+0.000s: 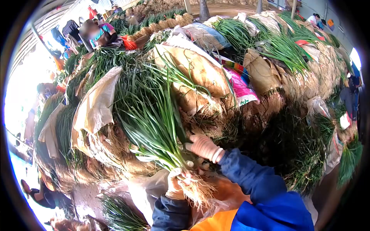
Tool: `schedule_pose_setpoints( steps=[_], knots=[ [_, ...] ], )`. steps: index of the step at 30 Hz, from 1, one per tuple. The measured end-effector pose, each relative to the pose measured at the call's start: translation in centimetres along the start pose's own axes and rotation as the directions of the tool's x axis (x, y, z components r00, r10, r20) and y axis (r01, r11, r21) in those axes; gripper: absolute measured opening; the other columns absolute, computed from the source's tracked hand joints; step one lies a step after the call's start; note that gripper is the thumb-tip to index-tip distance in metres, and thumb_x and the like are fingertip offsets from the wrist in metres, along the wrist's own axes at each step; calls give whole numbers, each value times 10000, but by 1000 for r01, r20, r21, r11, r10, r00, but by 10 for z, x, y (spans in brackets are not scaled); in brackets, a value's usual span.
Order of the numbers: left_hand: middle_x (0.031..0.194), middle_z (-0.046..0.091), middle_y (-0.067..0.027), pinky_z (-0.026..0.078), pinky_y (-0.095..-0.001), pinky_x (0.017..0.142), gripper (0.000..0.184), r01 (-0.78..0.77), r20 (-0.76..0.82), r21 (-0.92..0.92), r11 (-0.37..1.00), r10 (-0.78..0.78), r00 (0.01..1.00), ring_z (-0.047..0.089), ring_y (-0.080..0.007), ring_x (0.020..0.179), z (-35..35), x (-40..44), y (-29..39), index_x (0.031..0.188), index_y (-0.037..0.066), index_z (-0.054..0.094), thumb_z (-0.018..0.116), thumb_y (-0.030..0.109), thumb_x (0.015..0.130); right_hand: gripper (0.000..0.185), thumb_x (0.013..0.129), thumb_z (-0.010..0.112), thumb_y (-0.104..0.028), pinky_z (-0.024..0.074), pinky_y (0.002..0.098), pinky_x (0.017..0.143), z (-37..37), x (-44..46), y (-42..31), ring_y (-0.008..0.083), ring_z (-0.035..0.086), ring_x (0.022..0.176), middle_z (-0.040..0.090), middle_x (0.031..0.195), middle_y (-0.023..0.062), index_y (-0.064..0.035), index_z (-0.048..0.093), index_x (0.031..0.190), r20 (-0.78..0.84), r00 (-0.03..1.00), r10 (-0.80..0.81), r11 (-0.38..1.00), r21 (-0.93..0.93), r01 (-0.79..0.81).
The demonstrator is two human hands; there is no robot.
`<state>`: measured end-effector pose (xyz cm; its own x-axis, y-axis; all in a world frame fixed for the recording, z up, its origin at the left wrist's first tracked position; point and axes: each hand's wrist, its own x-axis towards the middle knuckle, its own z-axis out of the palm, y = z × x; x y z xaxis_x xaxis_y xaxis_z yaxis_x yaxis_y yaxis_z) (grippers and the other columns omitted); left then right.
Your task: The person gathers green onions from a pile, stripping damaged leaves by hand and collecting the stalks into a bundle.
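Note:
My left hand (175,185), in a pale glove, is closed around a bunch of green onions (163,129) just above the roots. The roots (198,191) hang toward my body, and the long green leaves fan out up and to the left. Beside the stalks, on their right, is my right hand (205,147), in a glove with a pale band at the wrist. Its fingers point left toward the stalks and look stretched out, with nothing visible in them. Plastic sheeting (144,192) lies under and around my left forearm.
Heaps of green onions (281,50) with roots outward surround me, partly covered by brown paper sacks (262,71) and a pale sheet (96,102). More leaves (121,213) lie low at the left. A person (102,34) sits at the upper left; others are at the right edge and far back.

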<state>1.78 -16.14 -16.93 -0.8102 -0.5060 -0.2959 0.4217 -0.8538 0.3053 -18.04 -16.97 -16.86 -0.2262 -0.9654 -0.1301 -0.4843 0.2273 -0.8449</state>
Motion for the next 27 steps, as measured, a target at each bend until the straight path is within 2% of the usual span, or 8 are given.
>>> schedule_pose_setpoints(
  steps=[5, 10, 14, 17, 21, 22, 24, 27],
  knots=[
    [885, 578, -140, 484, -434, 794, 344, 50, -34, 42, 998, -49, 998, 566, -311, 882, -21, 0, -6, 964, 18, 556, 636, 286, 762, 393, 831, 624, -392, 492, 468, 672, -8, -17, -32, 396, 623, 718, 631, 731, 227, 0, 613, 801, -154, 988, -18, 974, -224, -17],
    [1042, 443, -73, 462, -473, 874, 353, 136, 206, -96, 986, -114, 972, 453, -292, 1046, 12, -8, -5, 967, 113, 496, 607, 388, 775, 398, 912, 653, -371, 455, 250, 742, 16, -22, -2, 84, 531, 805, 618, 880, -26, -12, 643, 1084, 371, 928, -30, 277, 895, -349],
    [1003, 457, -87, 485, -458, 852, 298, 98, 297, -270, 958, -14, 955, 473, -293, 987, 9, -10, -14, 941, 119, 480, 571, 354, 782, 356, 911, 667, -345, 461, 250, 703, 29, -32, -20, 87, 528, 764, 622, 848, -4, -27, 648, 1068, 16, 997, 73, 560, 827, -54],
    [991, 493, -84, 480, -467, 859, 316, -26, 67, -219, 975, 41, 997, 500, -286, 966, 26, -8, -18, 966, 110, 518, 609, 344, 775, 269, 922, 644, -324, 459, 301, 572, 39, -18, -16, 128, 510, 579, 620, 722, 4, -64, 688, 976, -546, 789, -282, 901, 131, 413],
    [981, 506, -73, 465, -468, 884, 348, 4, 157, -191, 982, 27, 987, 511, -276, 967, 29, -9, -12, 1020, 114, 537, 624, 346, 776, 284, 912, 615, -333, 464, 347, 548, 27, 20, 34, 202, 571, 588, 626, 707, 98, -65, 678, 977, -129, 923, 362, 481, 874, -67],
    [980, 506, -71, 464, -468, 886, 352, 8, 177, -163, 987, 22, 984, 512, -274, 969, 30, -12, -6, 1026, 115, 538, 625, 348, 776, 344, 887, 627, -380, 484, 388, 592, 11, 13, 28, 254, 609, 653, 646, 752, 132, -54, 670, 986, -81, 982, 168, 931, 340, -131],
    [978, 508, -68, 461, -466, 892, 361, 0, 224, -120, 993, 27, 974, 515, -272, 972, 34, -13, 2, 1039, 118, 541, 627, 351, 777, 506, 819, 650, -494, 509, 491, 731, -31, -5, 1, 369, 660, 845, 678, 881, 213, -25, 655, 1008, 265, 963, 51, 872, -482, 86],
    [1031, 561, -82, 453, -460, 903, 371, -151, 23, -174, 973, 157, 987, 534, -265, 939, 46, -15, 1, 1101, 122, 571, 595, 345, 805, 370, 890, 635, -396, 437, 355, 457, -89, -3, -27, 166, 500, 474, 465, 546, -16, -82, 536, 1059, -312, 906, -285, 740, -672, 2]
  ],
)
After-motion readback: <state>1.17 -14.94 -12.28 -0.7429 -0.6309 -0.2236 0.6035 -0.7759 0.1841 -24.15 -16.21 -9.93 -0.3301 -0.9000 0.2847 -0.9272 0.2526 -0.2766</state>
